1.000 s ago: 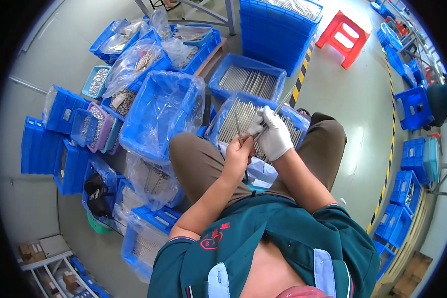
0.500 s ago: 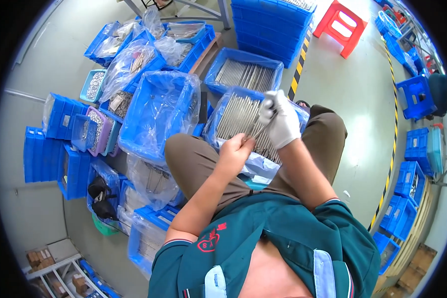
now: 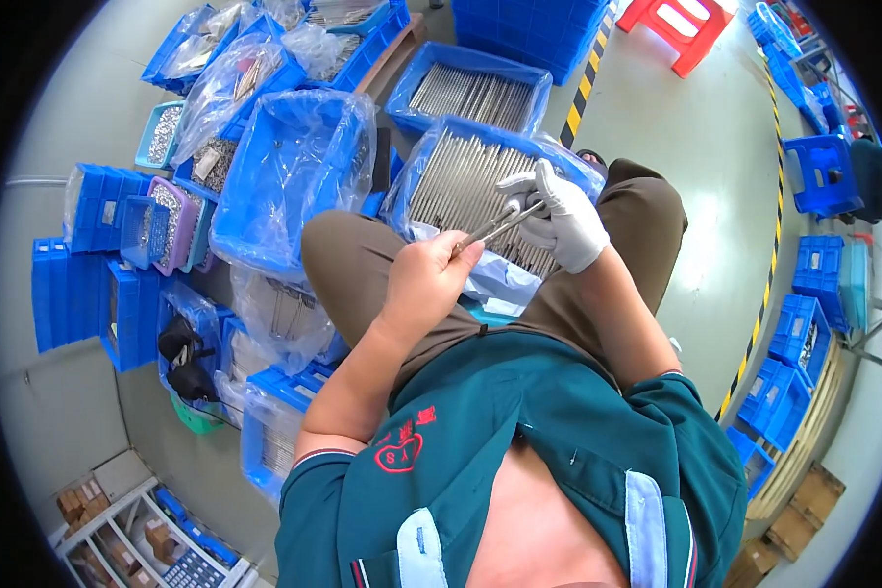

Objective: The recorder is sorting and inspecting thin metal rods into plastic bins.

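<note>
My bare left hand [image 3: 423, 281] is closed around the near ends of two slim metal rods [image 3: 490, 231]. They splay slightly apart toward the upper right. Their far ends reach my right hand [image 3: 570, 223], which wears a white glove. Its thumb and fingers are spread apart around those ends; whether the glove touches them is hard to tell. Both hands are above a plastic-lined blue crate [image 3: 399, 218] between my knees, holding many similar rods [image 3: 461, 186] in rows. Pale paper [image 3: 505, 284] lies at the crate's near side.
A second blue crate of rods [image 3: 480, 90] stands just beyond. To my left is a blue bin lined with clear plastic [image 3: 282, 196], with small tubs of shiny parts [image 3: 171, 225] past it. A red stool [image 3: 678, 34] stands far right, beyond black-yellow floor tape [image 3: 586, 93].
My right hand has opened from a closed grip, its fingers now spread. My left hand has moved left and slightly down with the rods, which now show more fully. The whole view has shifted slightly.
</note>
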{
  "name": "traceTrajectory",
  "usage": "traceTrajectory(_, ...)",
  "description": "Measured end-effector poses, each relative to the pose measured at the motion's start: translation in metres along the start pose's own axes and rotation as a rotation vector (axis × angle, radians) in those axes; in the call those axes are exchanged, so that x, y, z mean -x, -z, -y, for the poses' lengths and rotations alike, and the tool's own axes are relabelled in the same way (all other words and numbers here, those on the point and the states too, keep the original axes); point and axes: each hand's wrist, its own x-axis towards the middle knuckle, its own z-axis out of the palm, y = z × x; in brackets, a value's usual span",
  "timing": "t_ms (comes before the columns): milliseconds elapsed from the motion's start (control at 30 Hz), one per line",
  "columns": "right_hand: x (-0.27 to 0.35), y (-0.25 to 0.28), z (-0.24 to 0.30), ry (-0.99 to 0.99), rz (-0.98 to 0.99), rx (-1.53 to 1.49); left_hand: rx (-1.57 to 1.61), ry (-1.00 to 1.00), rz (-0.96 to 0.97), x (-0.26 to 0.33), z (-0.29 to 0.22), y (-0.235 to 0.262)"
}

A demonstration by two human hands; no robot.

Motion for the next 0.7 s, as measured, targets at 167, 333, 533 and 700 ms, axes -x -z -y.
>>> traceTrajectory(167,0.010,-0.008,-0.001,0.132,-0.161,0.281,-0.131,-0.081,-0.055,0.006,-0.005,-0.001)
traceTrajectory(333,0.017,-0.020,-0.002,0.308,-0.224,0.536,-0.181,-0.125,-0.108,0.011,-0.005,-0.004)
traceTrajectory(533,0.015,-0.021,-0.021,0.522,-0.288,0.594,-0.270,-0.164,-0.118,0.016,-0.008,-0.005)
traceTrajectory(700,0.022,-0.028,0.005,0.113,-0.103,0.152,-0.365,-0.297,-0.198,0.021,0.003,0.004)
